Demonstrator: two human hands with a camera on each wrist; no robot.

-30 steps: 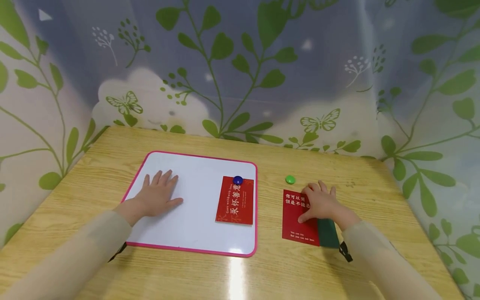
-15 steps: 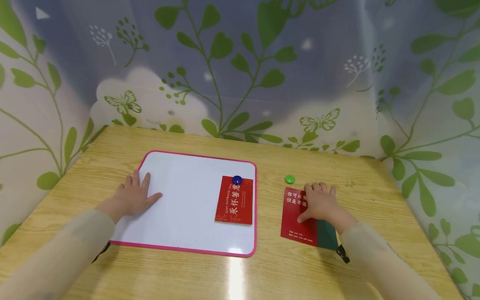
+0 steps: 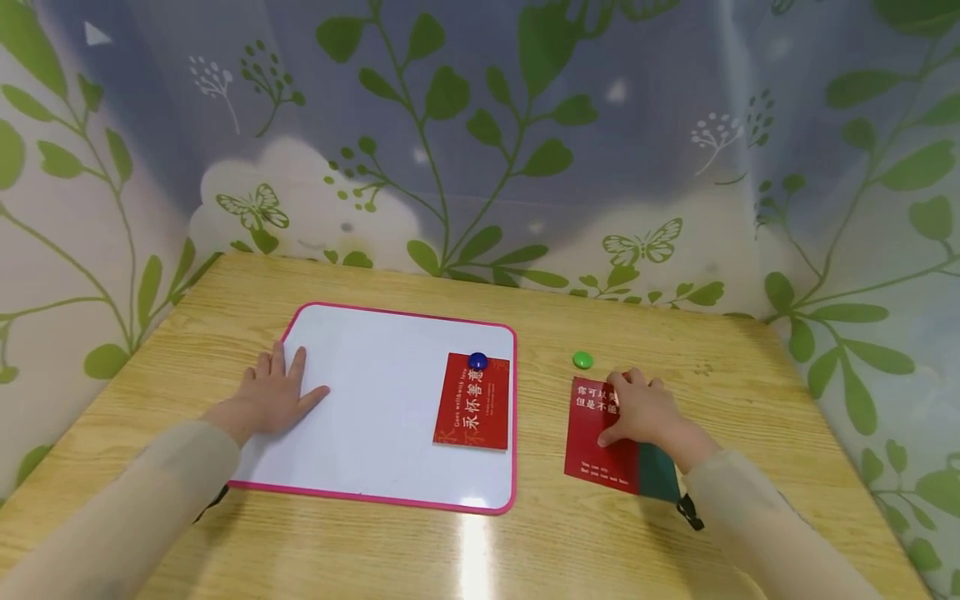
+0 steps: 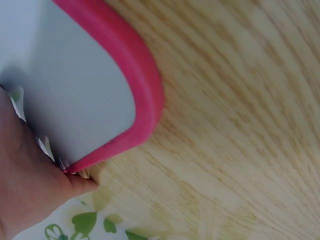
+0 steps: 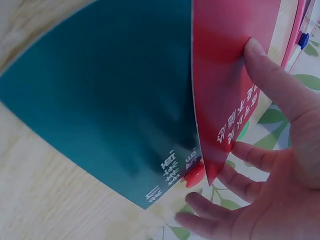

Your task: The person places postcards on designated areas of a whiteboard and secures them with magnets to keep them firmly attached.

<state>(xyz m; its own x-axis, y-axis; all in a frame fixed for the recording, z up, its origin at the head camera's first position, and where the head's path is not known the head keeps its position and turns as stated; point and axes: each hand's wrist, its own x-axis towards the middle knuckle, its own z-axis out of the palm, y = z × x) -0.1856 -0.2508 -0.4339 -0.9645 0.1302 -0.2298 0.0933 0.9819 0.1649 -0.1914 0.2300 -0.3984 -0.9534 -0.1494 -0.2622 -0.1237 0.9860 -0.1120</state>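
My left hand (image 3: 266, 396) lies with fingers spread over the left edge of a pink-framed whiteboard (image 3: 375, 392). In the left wrist view this hand (image 4: 30, 180) is partly cut off, beside a rounded pink corner. My right hand (image 3: 643, 410) pinches a red card (image 3: 600, 450) with white lettering, thumb on its face and fingers at its far edge. Beneath that card lies a teal card (image 3: 656, 473). From the right wrist view, the red card (image 5: 225, 65) stands slightly apart from the teal card (image 5: 110, 100), and a red magnet (image 5: 195, 174) shows at their edge.
Another red card (image 3: 472, 404) lies on the whiteboard's right part, with a blue magnet (image 3: 477, 361) on its top edge. A green magnet (image 3: 582, 360) sits on the wooden table (image 3: 360, 550) behind the right-hand cards. A leaf-patterned curtain (image 3: 480, 167) stands behind the table.
My left hand has slid left from the whiteboard's inner area to its left edge. My right hand's fingers have drawn in a little, and the red card under them has shifted slightly.
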